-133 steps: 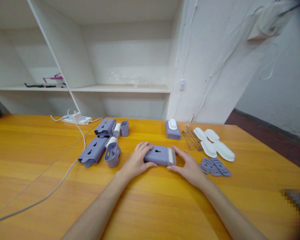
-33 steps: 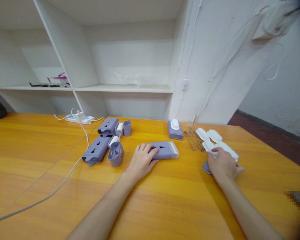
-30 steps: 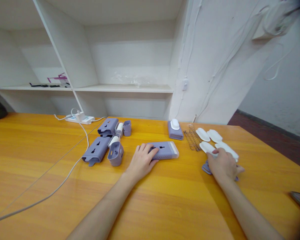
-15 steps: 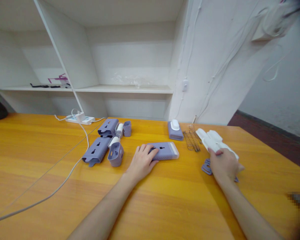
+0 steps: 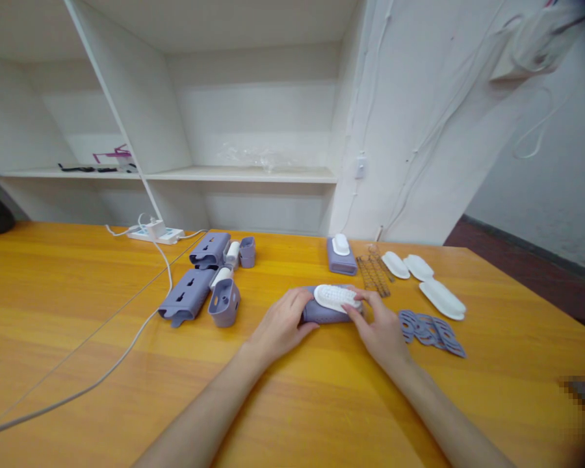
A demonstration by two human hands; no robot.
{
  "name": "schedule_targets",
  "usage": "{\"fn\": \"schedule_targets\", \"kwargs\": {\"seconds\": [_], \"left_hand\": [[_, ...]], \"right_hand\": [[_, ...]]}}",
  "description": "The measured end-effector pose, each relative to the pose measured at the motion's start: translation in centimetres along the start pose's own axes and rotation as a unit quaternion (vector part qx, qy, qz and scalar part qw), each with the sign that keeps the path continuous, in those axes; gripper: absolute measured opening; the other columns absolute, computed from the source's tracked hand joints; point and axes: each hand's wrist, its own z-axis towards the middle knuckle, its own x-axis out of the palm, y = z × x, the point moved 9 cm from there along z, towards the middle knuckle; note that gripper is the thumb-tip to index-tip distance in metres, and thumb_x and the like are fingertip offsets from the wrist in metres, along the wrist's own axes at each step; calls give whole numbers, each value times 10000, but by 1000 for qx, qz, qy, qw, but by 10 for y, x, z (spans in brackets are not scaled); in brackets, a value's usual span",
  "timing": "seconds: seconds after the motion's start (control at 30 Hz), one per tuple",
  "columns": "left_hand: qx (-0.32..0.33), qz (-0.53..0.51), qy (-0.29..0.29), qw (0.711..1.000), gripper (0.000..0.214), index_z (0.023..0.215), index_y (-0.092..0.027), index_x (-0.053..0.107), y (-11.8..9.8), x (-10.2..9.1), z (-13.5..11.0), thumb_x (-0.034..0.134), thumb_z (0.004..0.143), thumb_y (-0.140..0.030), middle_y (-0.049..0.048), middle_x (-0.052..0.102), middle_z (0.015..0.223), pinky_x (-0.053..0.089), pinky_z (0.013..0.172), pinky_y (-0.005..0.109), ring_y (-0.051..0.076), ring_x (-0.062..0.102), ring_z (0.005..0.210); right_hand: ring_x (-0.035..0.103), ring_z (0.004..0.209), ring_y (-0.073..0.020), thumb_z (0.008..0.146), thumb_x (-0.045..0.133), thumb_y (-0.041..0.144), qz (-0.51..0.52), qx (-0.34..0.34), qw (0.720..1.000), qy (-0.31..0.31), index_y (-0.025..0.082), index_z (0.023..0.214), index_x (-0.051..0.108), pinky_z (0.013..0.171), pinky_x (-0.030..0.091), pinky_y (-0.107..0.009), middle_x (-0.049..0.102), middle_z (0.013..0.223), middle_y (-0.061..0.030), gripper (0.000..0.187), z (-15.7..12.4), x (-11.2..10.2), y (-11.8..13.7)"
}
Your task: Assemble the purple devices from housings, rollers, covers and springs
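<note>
A purple plastic housing point(image 5: 316, 314) lies on the table in front of me. My left hand point(image 5: 283, 318) is closed around its left end. On top of the housing is a white oval piece point(image 5: 332, 297) with a bumpy face. My right hand point(image 5: 381, 325) pinches the right end of that piece, its fingertips also close to the housing. Farther right lie more white oval pieces point(image 5: 442, 299), and nearer to me several flat purple slotted plates point(image 5: 431, 331). Some metal springs point(image 5: 374, 275) rest behind my right hand.
Another purple housing point(image 5: 342, 263) with a white piece on top stands at the back. Purple housings point(image 5: 188, 294) and a purple cup-like part point(image 5: 224, 304) are on the left. Behind them is a power strip point(image 5: 156, 235); a cable point(image 5: 127, 359) crosses the table.
My right hand has moved left from the white pieces, bringing one onto the purple housing. My left hand still holds the housing, which now sits slightly nearer and turned.
</note>
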Motion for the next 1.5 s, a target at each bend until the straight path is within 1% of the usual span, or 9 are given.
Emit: {"fn": "schedule_targets", "kwargs": {"seconds": [0.23,0.4,0.53,0.73,0.87,1.03,1.2,1.33,1.5], "left_hand": [[-18,-46,-33,998,564,1193,-229,362,3,-1,0,683,730,-256,82,407,1205,485,880,366,210,512,1057],[2,-76,-36,996,530,1157,-231,393,0,-4,-2,691,719,-248,65,427,1172,488,869,336,183,523,1010],[4,-65,-30,997,537,1187,-224,389,-8,-4,-3,671,730,-252,75,449,1164,461,907,360,203,498,1054],[-29,-49,-48,997,720,1272,-208,343,1,-4,-3,708,688,-421,112,457,1245,382,985,445,266,440,1167],[-37,-63,-38,997,701,1289,-227,340,8,1,-3,686,716,-433,94,497,1249,389,974,427,251,467,1152],[-19,-71,-53,996,593,1215,-228,423,4,-3,-2,690,717,-407,80,539,1181,397,951,412,239,493,1096],[-23,-66,-55,996,529,1176,-210,465,3,-5,-1,674,730,-405,92,555,1129,414,914,417,247,511,1049],[-13,-51,-43,998,570,1237,-216,433,3,-2,-2,654,750,-414,92,535,1204,379,977,423,242,484,1120],[0,-3,-19,1000,646,1336,-224,338,1,4,-4,609,785,-428,108,455,1344,336,1027,470,259,416,1235]], "right_hand": [[506,1161,-250,860,522,298,-3,-76,996,41,249,1072,603,989,376,-474,601,1204,-74,232,6,1,15],[521,1111,-253,824,571,292,-32,-49,997,55,245,1036,595,992,340,-504,626,1115,-67,219,5,3,15],[496,1157,-233,846,538,282,-10,-38,995,91,252,1075,550,1067,219,-519,602,1171,-50,230,3,9,14],[513,1134,-232,863,496,238,5,-59,992,112,253,1126,557,965,389,-437,589,1206,-62,270,4,9,20],[520,1115,-239,866,485,231,1,-61,991,115,274,1141,564,940,403,-454,581,1231,-54,289,3,8,23],[520,1110,-237,858,506,271,8,-45,993,109,281,1216,526,942,409,-449,579,1225,-60,358,2,8,22],[487,1134,-251,866,504,302,-39,-73,987,136,310,1271,487,925,402,-464,549,1286,-44,406,0,12,31],[481,1124,-258,876,487,306,-90,-85,981,149,333,1314,439,898,395,-471,543,1298,-28,441,0,14,35],[486,1124,-252,897,447,305,-99,-93,982,131,330,1315,445,884,403,-449,553,1282,-38,419,0,15,34]]}}
